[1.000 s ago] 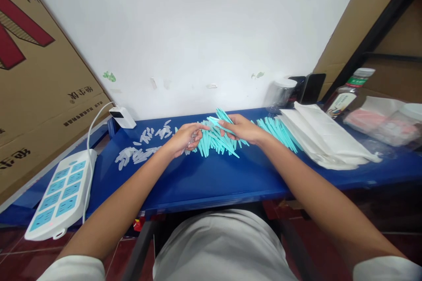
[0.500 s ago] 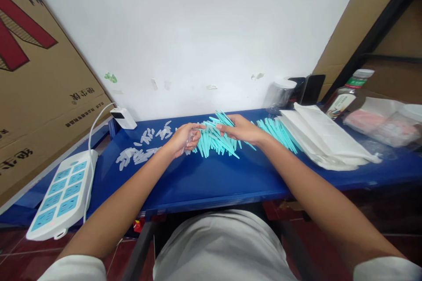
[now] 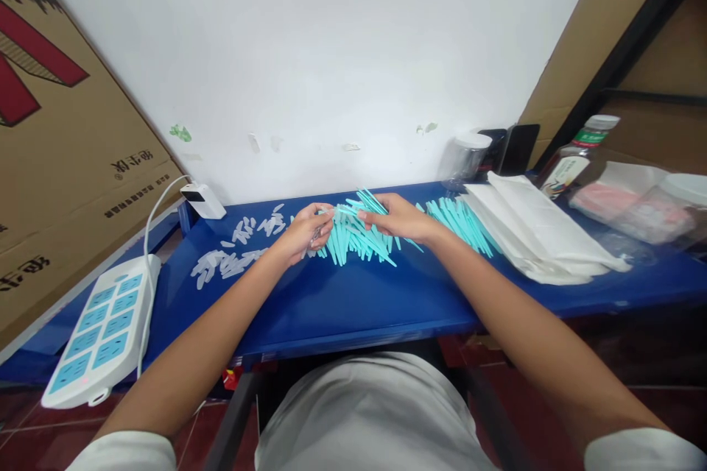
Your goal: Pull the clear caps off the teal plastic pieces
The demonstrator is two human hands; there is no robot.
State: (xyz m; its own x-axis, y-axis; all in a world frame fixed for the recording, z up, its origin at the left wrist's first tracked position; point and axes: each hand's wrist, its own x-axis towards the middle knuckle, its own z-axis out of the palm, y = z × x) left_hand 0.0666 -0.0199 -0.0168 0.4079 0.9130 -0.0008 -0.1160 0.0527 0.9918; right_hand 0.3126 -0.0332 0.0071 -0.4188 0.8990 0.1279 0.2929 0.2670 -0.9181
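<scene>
My right hand (image 3: pixel 402 218) is closed round a bunch of thin turquoise tapered sticks (image 3: pixel 369 200), whose ends fan out toward the left and back. Close by on the left, my left hand (image 3: pixel 305 231) is pinched, with clear plastic sleeves (image 3: pixel 317 234) partly hidden in its fingers. Its thumb and index finger meet at the tip of one stick that reaches over from the right hand. Beneath and between both hands lies a loose heap of turquoise sticks (image 3: pixel 353 241). More clear sleeves (image 3: pixel 237 263) lie scattered to the left of my left hand.
Another row of turquoise sticks (image 3: pixel 461 224) lies right of my right hand, beside white paper bags (image 3: pixel 544 228). A clear jar (image 3: pixel 468 156), a bottle (image 3: pixel 577 158) and pink packs (image 3: pixel 630 199) stand farther right. A power strip (image 3: pixel 102 331) and small white device (image 3: pixel 203 200) are left.
My left index finger was stretched toward the sticks; now it is bent in a pinch with the thumb at a stick's tip. The right hand keeps its bunch. The view has shifted slightly.
</scene>
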